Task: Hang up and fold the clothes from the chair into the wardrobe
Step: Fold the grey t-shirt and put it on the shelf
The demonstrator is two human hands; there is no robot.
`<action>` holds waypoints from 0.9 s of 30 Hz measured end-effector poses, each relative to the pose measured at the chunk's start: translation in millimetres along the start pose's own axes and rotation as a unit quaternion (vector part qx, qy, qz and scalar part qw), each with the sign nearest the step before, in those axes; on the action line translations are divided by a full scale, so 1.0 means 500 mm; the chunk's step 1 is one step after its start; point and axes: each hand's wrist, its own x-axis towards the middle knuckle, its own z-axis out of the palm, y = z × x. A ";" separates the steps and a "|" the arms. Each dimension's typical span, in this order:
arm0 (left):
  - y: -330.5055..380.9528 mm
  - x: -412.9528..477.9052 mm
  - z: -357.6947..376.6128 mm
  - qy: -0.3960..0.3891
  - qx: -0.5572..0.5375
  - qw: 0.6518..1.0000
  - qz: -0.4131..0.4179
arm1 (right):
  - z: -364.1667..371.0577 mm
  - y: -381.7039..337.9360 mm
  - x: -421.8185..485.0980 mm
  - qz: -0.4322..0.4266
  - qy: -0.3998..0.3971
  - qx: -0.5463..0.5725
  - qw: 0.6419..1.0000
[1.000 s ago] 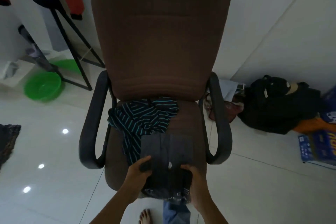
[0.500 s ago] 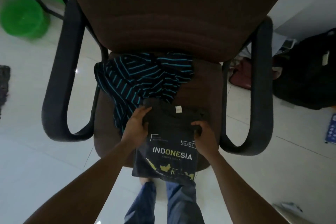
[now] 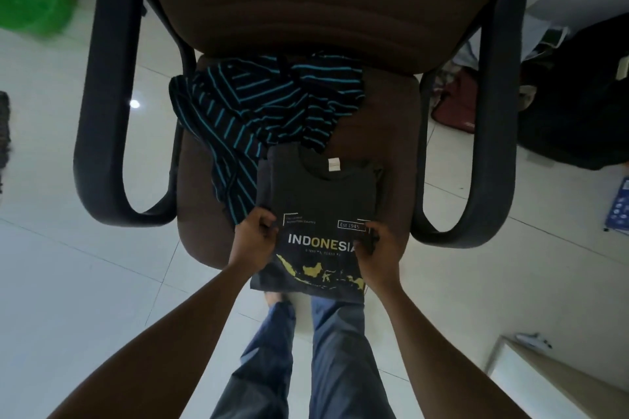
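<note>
A T-shirt (image 3: 321, 194) is pinched by the left hand (image 3: 253, 241) and right hand (image 3: 381, 248). Beyond them, a striped shirt (image 3: 258, 102) is heaped on the chair (image 3: 384, 119).

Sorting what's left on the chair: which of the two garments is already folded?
The dark INDONESIA T-shirt, folded flat at the front of the chair seat; the teal-striped shirt lies crumpled behind it.
</note>
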 end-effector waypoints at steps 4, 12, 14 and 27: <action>-0.020 -0.006 -0.008 0.091 -0.037 0.993 -0.061 | 0.005 0.000 -0.003 0.012 -0.001 0.013 1.000; -0.045 0.014 -0.024 -0.015 0.011 0.999 -0.033 | 0.024 0.005 -0.003 0.036 0.044 0.048 0.997; -0.039 0.017 -0.022 -0.050 -0.007 0.998 -0.038 | 0.026 -0.007 -0.008 0.030 -0.006 0.070 0.997; -0.018 -0.024 0.004 -0.054 -0.050 0.994 -0.081 | 0.012 -0.054 0.001 0.018 -0.118 0.046 0.992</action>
